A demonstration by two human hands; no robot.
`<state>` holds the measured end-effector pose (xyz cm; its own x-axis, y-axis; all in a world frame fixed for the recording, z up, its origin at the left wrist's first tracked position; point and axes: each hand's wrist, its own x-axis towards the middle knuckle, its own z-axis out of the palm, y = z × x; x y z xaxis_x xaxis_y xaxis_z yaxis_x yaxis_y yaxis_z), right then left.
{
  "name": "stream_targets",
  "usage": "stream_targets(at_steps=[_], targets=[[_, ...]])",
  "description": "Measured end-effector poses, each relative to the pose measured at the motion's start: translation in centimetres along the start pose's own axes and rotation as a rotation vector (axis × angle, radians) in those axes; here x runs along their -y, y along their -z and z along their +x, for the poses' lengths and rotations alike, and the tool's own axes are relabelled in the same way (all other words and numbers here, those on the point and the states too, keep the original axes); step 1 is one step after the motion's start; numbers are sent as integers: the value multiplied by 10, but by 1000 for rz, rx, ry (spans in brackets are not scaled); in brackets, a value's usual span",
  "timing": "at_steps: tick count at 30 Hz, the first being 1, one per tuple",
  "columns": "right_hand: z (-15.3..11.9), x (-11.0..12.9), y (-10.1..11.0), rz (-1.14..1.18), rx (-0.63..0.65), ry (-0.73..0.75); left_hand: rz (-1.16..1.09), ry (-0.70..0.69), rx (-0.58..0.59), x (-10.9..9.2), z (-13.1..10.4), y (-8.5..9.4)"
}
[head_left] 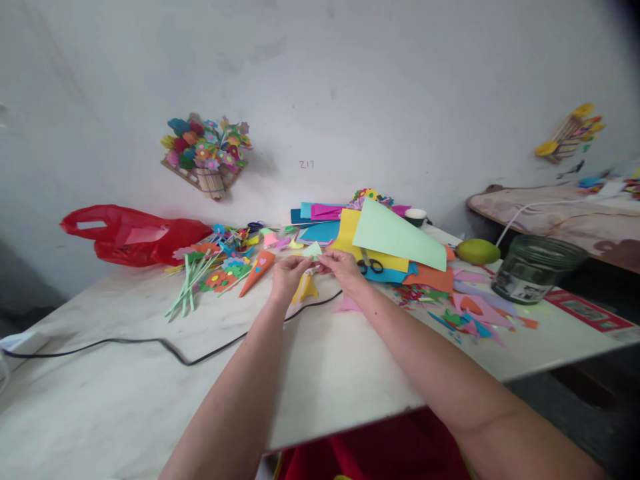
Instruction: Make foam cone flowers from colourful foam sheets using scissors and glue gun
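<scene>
Over the middle of the table my left hand (290, 272) and my right hand (343, 267) meet, fingertips pinched together. Between them is a small pale green piece (313, 249) of paper or craft foam, its lower part covered by my fingers. Just below the hands lies a yellow glue gun (305, 289), partly hidden, with a black cord (187, 363) running left. Left of my left hand is an orange cone (257, 272) with small hearts on it. Black-handled scissors (371, 267) rest on coloured sheets to the right of my right hand, beside a large pale green sheet (400, 235).
Pale green strips (189, 287), cut flowers (217, 280) and a red plastic bag (125, 233) occupy the left. Rightward are coloured scraps (465, 320), a yellow-green fruit (478, 251) and a glass jar (533, 270) near the table's edge. A flower decoration (207, 157) hangs on the wall.
</scene>
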<state>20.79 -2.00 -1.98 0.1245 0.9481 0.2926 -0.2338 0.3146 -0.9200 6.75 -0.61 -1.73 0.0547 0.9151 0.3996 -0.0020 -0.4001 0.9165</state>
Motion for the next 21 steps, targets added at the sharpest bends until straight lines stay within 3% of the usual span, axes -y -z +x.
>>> stream_targets(at_steps=[6, 21], targets=[[1, -2, 3, -73, -14, 43, -212, 90, -7, -5, -3, -1], [-1, 1, -3, -204, -60, 77, -122, 110, -89, -3, 0, -3]])
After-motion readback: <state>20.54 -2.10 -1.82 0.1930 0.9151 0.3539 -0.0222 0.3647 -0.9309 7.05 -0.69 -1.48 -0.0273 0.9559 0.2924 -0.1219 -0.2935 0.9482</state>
